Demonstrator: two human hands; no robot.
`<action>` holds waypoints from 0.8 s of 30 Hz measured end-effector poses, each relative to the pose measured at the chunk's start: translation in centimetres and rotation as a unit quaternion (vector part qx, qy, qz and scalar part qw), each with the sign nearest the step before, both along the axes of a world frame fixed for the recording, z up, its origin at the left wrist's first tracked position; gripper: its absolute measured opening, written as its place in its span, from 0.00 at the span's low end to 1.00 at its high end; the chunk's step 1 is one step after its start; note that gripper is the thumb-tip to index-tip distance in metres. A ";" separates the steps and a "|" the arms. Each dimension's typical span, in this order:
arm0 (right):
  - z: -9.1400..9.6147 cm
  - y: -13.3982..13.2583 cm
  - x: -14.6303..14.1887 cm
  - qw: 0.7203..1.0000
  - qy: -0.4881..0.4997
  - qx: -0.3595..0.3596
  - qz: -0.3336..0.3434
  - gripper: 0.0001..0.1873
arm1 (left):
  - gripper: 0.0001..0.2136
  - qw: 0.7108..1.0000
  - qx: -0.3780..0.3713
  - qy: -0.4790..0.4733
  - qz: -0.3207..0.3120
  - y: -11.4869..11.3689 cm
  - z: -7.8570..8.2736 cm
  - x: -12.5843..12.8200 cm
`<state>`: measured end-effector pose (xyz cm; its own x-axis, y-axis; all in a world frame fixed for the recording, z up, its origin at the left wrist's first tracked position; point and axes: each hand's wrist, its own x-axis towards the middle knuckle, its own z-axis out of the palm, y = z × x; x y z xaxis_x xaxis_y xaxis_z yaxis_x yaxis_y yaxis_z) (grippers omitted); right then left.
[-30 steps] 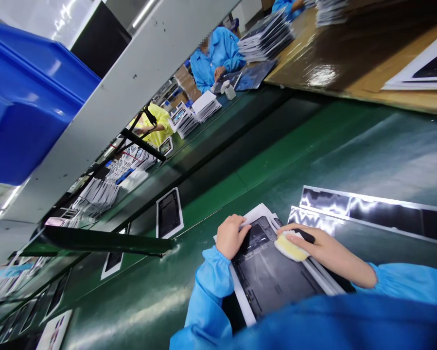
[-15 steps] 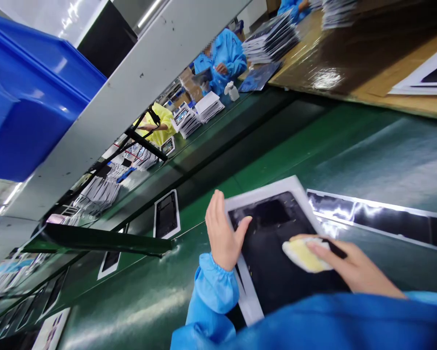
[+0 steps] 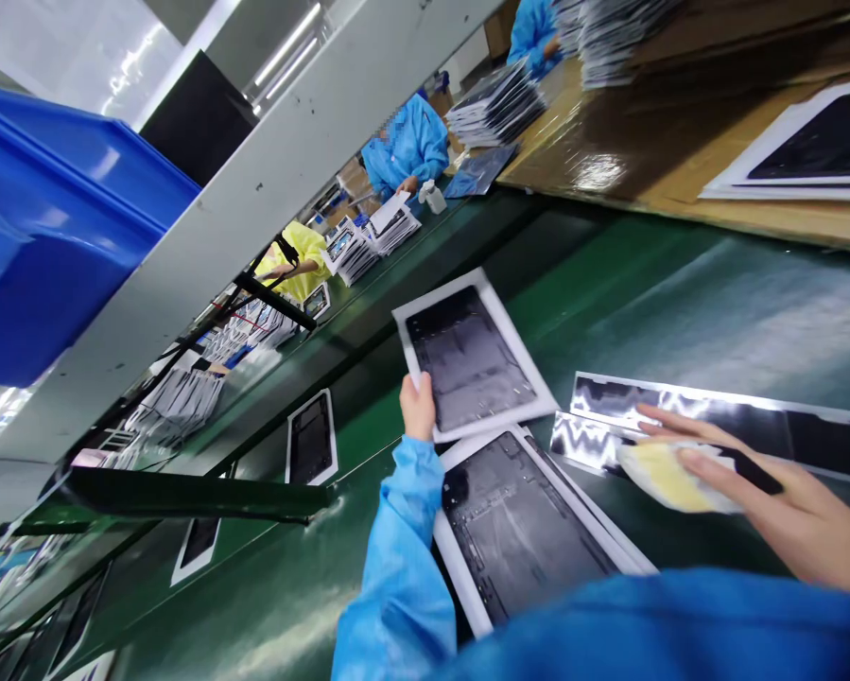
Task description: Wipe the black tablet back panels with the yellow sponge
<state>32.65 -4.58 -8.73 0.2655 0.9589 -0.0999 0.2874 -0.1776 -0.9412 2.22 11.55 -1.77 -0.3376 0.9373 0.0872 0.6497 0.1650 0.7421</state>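
My left hand (image 3: 418, 409) grips the lower left edge of a black rectangular panel in a white border (image 3: 467, 355), raised and tilted over the green surface. A second white-edged black panel (image 3: 524, 530) lies below it on top of others, partly covered by my sleeve. My right hand (image 3: 765, 482) holds a yellow-and-white wiping pad (image 3: 680, 476) between thumb and fingers, with something black beside it that I cannot make out. The pad is close to a long shiny black strip with a white edge (image 3: 722, 421).
A green conveyor-like surface (image 3: 240, 605) carries more panels, including one farther left (image 3: 312, 437). A dark green bar (image 3: 198, 494) crosses at left. A blue bin (image 3: 62, 227) sits above a grey beam (image 3: 254, 180). Co-workers in blue (image 3: 407, 147) and yellow (image 3: 301, 257) are beyond.
The upper panel has been lifted away up and to the left in my left hand, uncovering another panel. My right hand with the pad has moved right, off the panel.
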 end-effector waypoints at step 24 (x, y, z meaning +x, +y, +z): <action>-3.6 -5.2 0.2 0.956 -0.174 0.025 0.233 0.24 | 0.26 0.795 0.016 0.348 -0.497 -10.2 -3.8 9.8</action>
